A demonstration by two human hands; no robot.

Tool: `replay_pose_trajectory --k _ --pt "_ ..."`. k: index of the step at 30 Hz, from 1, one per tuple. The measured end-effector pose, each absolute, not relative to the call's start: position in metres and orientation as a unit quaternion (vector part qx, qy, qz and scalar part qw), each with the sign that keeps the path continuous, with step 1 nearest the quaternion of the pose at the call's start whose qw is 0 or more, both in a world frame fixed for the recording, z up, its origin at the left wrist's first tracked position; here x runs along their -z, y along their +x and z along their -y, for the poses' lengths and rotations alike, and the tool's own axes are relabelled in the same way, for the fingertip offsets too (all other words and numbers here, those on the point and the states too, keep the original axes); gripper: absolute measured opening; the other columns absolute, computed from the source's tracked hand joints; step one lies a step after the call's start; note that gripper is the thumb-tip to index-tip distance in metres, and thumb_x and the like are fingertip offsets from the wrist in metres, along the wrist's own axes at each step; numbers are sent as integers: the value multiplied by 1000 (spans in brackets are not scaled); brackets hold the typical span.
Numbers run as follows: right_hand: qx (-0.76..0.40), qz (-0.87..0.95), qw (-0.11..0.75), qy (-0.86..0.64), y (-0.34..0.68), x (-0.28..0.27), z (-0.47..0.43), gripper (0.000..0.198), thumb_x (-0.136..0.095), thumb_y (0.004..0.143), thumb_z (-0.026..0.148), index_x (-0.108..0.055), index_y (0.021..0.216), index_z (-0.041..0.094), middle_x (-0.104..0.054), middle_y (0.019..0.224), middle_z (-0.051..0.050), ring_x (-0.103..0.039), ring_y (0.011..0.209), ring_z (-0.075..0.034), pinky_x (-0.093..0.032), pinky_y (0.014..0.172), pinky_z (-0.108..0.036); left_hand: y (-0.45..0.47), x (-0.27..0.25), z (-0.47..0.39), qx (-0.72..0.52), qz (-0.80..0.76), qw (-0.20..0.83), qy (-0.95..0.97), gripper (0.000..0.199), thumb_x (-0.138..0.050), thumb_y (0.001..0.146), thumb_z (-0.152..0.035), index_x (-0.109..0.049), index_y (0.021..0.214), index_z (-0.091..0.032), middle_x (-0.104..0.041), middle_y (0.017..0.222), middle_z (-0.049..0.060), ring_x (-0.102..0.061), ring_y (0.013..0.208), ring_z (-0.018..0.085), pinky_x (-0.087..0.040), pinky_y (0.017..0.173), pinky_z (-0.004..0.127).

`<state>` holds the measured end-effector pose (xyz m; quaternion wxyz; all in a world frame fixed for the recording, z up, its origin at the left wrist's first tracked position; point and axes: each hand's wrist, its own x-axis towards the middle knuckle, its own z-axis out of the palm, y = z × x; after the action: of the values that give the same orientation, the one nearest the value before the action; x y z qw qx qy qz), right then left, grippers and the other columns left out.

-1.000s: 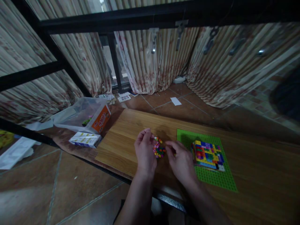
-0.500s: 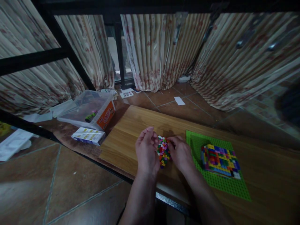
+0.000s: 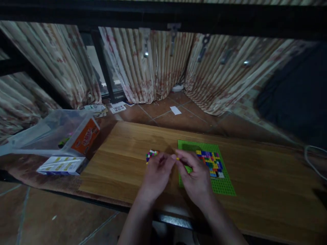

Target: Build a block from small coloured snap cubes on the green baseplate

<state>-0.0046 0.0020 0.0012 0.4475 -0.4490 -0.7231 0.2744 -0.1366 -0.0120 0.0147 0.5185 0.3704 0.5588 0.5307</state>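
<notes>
Head view: Two bare hands meet fingertip to fingertip over a wooden tabletop [image 3: 114, 146], as seen by an onlooker in the room.
Right hand [image 3: 197, 178]: Thumb and forefinger appear pinched, nearly together, on a tiny yellow piece [image 3: 178, 158].
Left hand [image 3: 156, 178]: Fingers curl inward, tips right beside that piece; whether they grip it too, one cannot tell.
Block stack [image 3: 212, 161]: Multicoloured, it sits on a green baseplate [image 3: 224, 189] to the right of the grip, partly hidden by the right hand.
Small bricks [image 3: 152, 153]: A mixed cluster rests left of the grip, just beyond the left hand, which covers part of it.
Progress: Building looks well along, judging by the patterned stack; the pinched piece and the cluster remain apart from it, their count unclear.
Clear bin [image 3: 43, 148]: Well left of the grip, behind a white box [image 3: 61, 165].
</notes>
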Motion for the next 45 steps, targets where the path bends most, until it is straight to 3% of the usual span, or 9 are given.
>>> replay_pose_trajectory --k 9,15,22,25,30,34,39,45 --pt "-354 673 512 -399 20 -6 -3 26 -57 89 14 -65 112 24 -68 86 1 -65 76 -11 -54 75 -26 -109 -10 8 -516 -519 607 308 32 -72 71 -45 -62 68 -15 -55 59 -2 -45 48 8 -34 44 20" --pt "-353 668 494 -430 40 -7 -4 21 -60 88 17 -69 105 25 -72 86 0 -67 79 -13 -53 77 -28 -91 -8 7 -500 -485 651 301 32 -71 74 -45 -61 67 -15 -53 55 -3 -42 45 6 -31 43 20" --pt "-485 585 495 -422 55 -9 -6 15 -67 82 23 -71 97 24 -76 87 -1 -70 76 -14 -58 71 -28 -82 -12 8 -473 -430 729 244 34 -78 67 -40 -56 66 -15 -46 54 -6 -31 44 3 -21 41 17" --pt "-506 558 512 -413 66 -10 -12 16 -73 77 26 -72 94 23 -75 81 0 -70 73 -14 -58 69 -27 -82 -10 5 -475 -437 718 261 35 -78 67 -42 -55 65 -15 -46 54 -5 -31 44 3 -19 41 17" --pt "-426 571 529 -461 95 -10 -21 13 -73 79 28 -74 91 25 -77 88 -1 -71 80 -16 -59 74 -30 -84 -5 -1 -503 -519 616 315 33 -68 72 -45 -56 62 -16 -49 52 -4 -36 43 5 -26 42 18" --pt "-346 656 455 -493 109 -3 -20 14 -66 86 28 -74 97 26 -77 101 -1 -72 94 -19 -57 89 -37 -85 -1 -1 -478 -579 553 361 31 -64 75 -44 -58 63 -16 -58 60 0 -49 49 8 -35 45 19" --pt "-249 736 388 -496 111 6 -17 19 -60 88 21 -73 102 26 -76 106 -3 -71 97 -20 -56 91 -39 -79 4 -2 -460 -583 558 370 30 -60 79 -44 -62 73 -15 -69 79 5 -59 60 11 -41 50 21" --pt "-213 777 343 -484 111 5 -17 29 -59 86 12 -70 109 25 -74 102 -5 -70 93 -21 -56 86 -40 -73 4 -2 -456 -567 574 375 31 -60 79 -46 -63 75 -16 -70 82 6 -61 63 12 -44 54 23"
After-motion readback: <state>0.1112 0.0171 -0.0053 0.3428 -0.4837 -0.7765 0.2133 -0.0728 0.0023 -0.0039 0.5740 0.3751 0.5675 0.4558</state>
